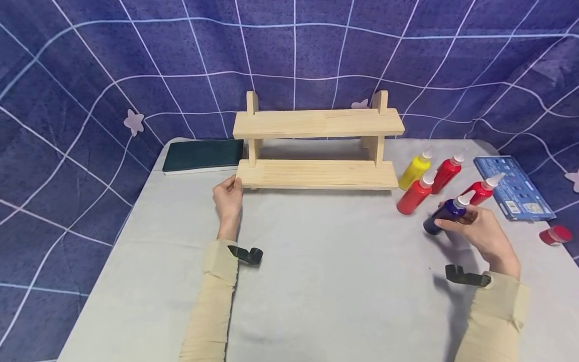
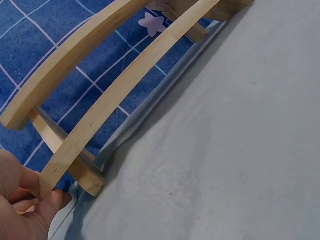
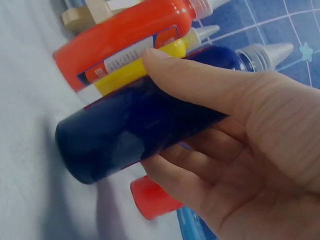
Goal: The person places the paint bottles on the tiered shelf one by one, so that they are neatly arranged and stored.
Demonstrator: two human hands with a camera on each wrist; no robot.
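A two-tier wooden shelf (image 1: pixel 316 174) stands at the back of the table. My left hand (image 1: pixel 228 200) pinches the left end of its lower board (image 2: pixel 95 115) between thumb and fingers. In my right hand (image 1: pixel 486 234) is a dark blue squeeze bottle (image 3: pixel 135 125) with a clear pointed nozzle, thumb on one side and fingers around the other. Close beside it stand an orange-red bottle (image 1: pixel 413 196), a yellow bottle (image 1: pixel 414 172), a red bottle (image 1: pixel 446 176) and another red bottle (image 1: pixel 478 193), partly hidden behind the blue one.
A dark green book (image 1: pixel 203 154) lies left of the shelf. At the right are a flat blue box (image 1: pixel 514 187) and a small red-lidded jar (image 1: pixel 555 235). Blue grid-patterned cloth (image 1: pixel 294 55) hangs behind the grey-white table (image 1: pixel 334 281).
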